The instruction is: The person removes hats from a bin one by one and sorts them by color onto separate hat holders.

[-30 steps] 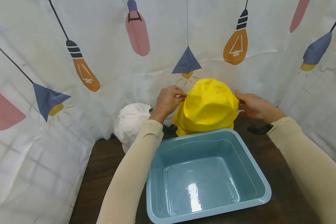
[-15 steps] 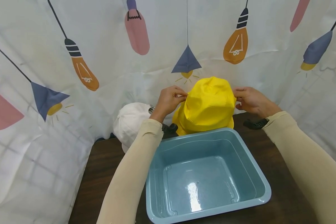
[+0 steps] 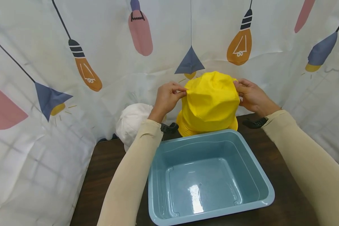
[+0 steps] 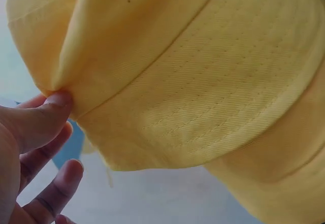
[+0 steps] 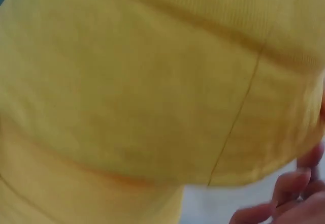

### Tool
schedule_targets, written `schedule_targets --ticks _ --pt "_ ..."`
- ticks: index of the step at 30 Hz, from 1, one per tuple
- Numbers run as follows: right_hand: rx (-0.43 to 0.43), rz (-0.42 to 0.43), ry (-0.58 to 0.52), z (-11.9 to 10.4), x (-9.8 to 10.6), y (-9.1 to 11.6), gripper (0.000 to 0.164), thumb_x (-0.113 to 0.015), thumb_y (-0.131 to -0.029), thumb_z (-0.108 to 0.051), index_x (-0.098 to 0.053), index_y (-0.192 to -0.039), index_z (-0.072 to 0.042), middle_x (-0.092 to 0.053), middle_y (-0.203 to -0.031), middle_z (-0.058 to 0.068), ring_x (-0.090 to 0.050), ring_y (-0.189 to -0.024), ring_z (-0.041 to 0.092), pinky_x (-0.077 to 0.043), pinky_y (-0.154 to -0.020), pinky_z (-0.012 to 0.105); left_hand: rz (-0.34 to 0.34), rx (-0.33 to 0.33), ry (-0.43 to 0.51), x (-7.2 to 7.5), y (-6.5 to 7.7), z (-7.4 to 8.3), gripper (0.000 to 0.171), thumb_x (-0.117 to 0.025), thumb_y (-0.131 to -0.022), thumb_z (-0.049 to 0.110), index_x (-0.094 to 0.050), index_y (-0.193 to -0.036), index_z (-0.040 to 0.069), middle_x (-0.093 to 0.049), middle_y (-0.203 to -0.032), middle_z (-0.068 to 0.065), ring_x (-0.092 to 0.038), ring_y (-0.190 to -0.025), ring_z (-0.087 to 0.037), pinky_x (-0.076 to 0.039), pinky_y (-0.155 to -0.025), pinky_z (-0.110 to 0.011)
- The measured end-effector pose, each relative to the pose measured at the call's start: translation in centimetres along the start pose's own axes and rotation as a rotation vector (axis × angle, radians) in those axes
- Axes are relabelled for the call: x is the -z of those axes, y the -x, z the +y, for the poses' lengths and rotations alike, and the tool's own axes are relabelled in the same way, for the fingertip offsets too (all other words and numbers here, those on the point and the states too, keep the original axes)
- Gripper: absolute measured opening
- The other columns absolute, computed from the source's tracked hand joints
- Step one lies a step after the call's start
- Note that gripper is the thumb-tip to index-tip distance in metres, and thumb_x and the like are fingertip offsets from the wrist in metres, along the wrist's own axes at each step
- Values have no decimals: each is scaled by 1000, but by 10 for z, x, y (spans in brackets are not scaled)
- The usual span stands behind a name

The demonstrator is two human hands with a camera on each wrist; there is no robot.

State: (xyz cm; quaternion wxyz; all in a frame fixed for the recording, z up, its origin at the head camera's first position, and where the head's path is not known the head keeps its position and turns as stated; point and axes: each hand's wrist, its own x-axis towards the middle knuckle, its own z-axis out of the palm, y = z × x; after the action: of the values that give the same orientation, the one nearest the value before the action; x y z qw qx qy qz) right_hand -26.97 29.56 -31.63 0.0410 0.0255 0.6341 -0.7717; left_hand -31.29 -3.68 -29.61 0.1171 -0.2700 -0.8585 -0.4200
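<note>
A yellow bucket hat (image 3: 212,100) stands behind the blue basin, between my two hands. My left hand (image 3: 168,97) pinches its left side; the left wrist view shows the thumb pressing the cloth of the hat (image 4: 152,82) just above the brim seam. On the opposite side, my right hand (image 3: 252,97) pinches the hat between thumb and fingers. In the right wrist view, hat cloth (image 5: 142,82) fills most of the picture and some fingers (image 5: 292,188) show at the lower right. More yellow cloth (image 4: 274,183) lies under the brim; whether it is a second hat I cannot tell.
A blue plastic basin (image 3: 197,175) stands in front of the hat on a dark wooden table (image 3: 104,166). Behind my left forearm sits a white cap (image 3: 134,122), partly hidden. A curtain (image 3: 115,62) printed with lamps and bulbs hangs close behind.
Both hands have moved up a little, and the upper part of the yellow hat has risen with them. My right hand has also shifted inward along the hat's side. The basin has stayed put.
</note>
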Motion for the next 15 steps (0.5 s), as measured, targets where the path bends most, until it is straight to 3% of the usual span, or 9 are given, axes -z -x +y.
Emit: schedule_targets --ticks 3,6,11,15 --pt "9 16 -1 -1 3 -1 17 -69 -93 -38 -71 -102 -23 -59 -88 -6 -51 -92 15 -43 -77 34 34 -30 10 4 0 5 15 -77 -93 19 -83 -105 12 -72 -104 -3 -57 -81 -19 -47 -69 -26" --pt "-69 33 143 0 5 -2 23 -68 -93 -45 -67 -104 -25 -58 -97 -7 -48 -99 17 -39 -79 34 15 -8 -49 8 -1 6 15 -77 -92 19 -83 -104 12 -71 -103 -3 -58 -81 -21 -48 -70 -29" --pt "-244 6 416 10 8 -7 31 -61 -95 -55 -63 -108 -26 -53 -106 -7 -44 -105 21 -34 -74 33 -192 137 -219 8 1 1 16 -75 -95 24 -82 -108 17 -72 -112 0 -63 -101 -21 -54 -87 -35" --pt "-292 -63 521 20 13 -10 31 -55 -103 -49 -64 -111 -21 -53 -105 -3 -46 -102 23 -35 -75 34 -318 242 -272 3 2 -3 19 -74 -95 25 -81 -112 19 -73 -119 0 -63 -113 -22 -54 -96 -38"
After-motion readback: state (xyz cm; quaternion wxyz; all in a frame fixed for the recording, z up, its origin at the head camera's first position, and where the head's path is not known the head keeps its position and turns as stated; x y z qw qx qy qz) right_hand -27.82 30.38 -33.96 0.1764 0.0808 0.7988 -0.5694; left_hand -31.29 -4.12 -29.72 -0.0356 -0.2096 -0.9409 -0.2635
